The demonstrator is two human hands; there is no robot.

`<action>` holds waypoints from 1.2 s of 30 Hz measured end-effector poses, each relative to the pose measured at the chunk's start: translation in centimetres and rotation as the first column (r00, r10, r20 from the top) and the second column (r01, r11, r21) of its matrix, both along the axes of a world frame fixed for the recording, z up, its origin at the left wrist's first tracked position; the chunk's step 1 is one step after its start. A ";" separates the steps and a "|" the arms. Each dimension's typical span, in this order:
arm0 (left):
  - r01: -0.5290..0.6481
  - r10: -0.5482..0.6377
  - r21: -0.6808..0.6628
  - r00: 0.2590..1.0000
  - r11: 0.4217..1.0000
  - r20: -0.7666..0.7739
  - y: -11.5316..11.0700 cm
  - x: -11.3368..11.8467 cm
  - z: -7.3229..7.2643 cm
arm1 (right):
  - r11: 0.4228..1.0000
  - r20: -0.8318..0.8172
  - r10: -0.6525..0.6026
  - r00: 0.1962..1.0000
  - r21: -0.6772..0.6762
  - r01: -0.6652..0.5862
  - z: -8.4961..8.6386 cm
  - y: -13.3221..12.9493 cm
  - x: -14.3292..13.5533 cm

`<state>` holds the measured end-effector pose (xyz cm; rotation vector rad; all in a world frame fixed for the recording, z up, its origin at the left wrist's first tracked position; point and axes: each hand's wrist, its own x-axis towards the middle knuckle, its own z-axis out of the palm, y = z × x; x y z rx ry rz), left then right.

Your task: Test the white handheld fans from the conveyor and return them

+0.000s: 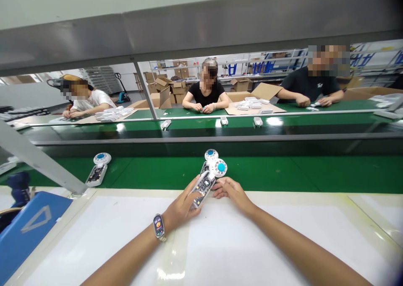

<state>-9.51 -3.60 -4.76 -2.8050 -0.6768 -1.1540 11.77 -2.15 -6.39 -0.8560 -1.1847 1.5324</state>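
Observation:
My left hand (184,206) is wrapped round a white handheld device (202,189), which has a bare circuit board in its body and a round vented head with a blue centre. The device is tilted, head up and to the right. Close behind it, partly hidden, is a second device of the same kind (210,154) at the green belt. My right hand (233,193) is just right of the held device, fingers loosely bent and apart, with nothing visible in them. Whether its fingertips touch the device I cannot tell.
Another such device (97,173) lies on the green belt (283,175) at left. A slanted metal post (40,160) and a blue folder-like object (34,231) stand left of the white worktop (236,252). Across the belt, several people sit with white parts (252,103) and cardboard boxes. A metal beam (189,30) crosses overhead.

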 end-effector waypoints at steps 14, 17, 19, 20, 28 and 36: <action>0.036 -0.030 0.064 0.995 0.997 -0.092 -0.7 0.6 0.2 | 0.986 -0.228 -0.157 0.961 -0.086 0.140 0.1 0.4 -0.1; 0.011 -0.001 0.069 0.990 0.998 -0.144 -0.7 0.5 0.1 | 0.983 -0.204 -0.181 0.962 -0.073 0.169 0.3 0.3 0.0; -0.003 0.013 0.062 0.985 0.998 -0.170 -0.7 0.5 0.1 | 0.982 -0.194 -0.187 0.963 -0.069 0.177 0.4 0.2 0.1; -0.008 0.018 0.059 0.984 0.998 -0.177 -0.7 0.5 0.1 | 0.982 -0.191 -0.188 0.963 -0.069 0.178 0.4 0.2 0.1; 0.016 0.009 0.108 0.975 0.994 -0.224 -0.7 0.8 -0.3 | 0.970 -0.193 -0.226 0.955 -0.130 0.204 -0.7 0.9 0.2; 0.015 0.004 0.084 0.974 0.996 -0.225 -0.7 1.0 0.0 | 0.967 -0.215 -0.230 0.949 -0.162 0.198 0.1 0.8 0.2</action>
